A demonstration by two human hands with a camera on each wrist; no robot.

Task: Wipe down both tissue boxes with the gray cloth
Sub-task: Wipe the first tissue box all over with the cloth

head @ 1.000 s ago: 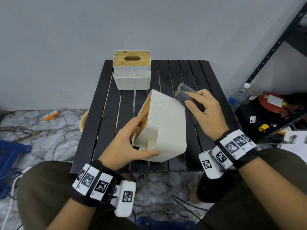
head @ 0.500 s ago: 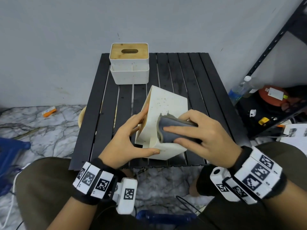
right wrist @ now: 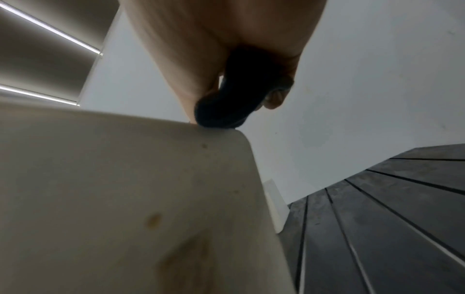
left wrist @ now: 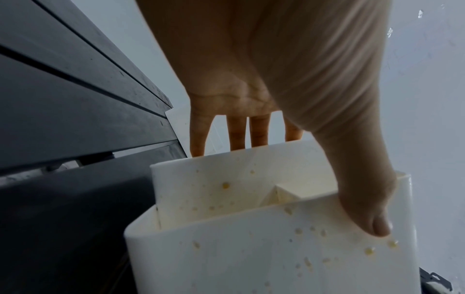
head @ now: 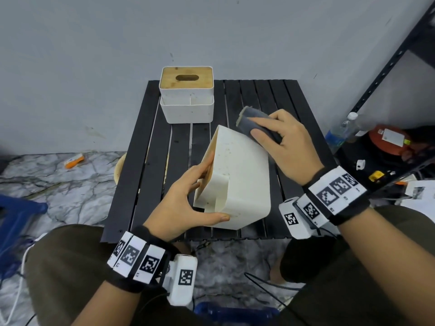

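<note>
On the black slatted table (head: 150, 147) in front of you, the nearer tissue box (head: 240, 175) stands tipped on its side, speckled with yellowish spots. Against the wall at the table's far edge sits the second tissue box (head: 188, 107), upright, its wooden lid facing up. Your left hand (head: 181, 203) steadies the tipped box, fingers straight along its lid side and thumb pressed on the near face. Your right hand (head: 287, 147) grips the folded gray cloth (head: 254, 123), fingers curled over it, pressing it onto the box's far upper edge.
</note>
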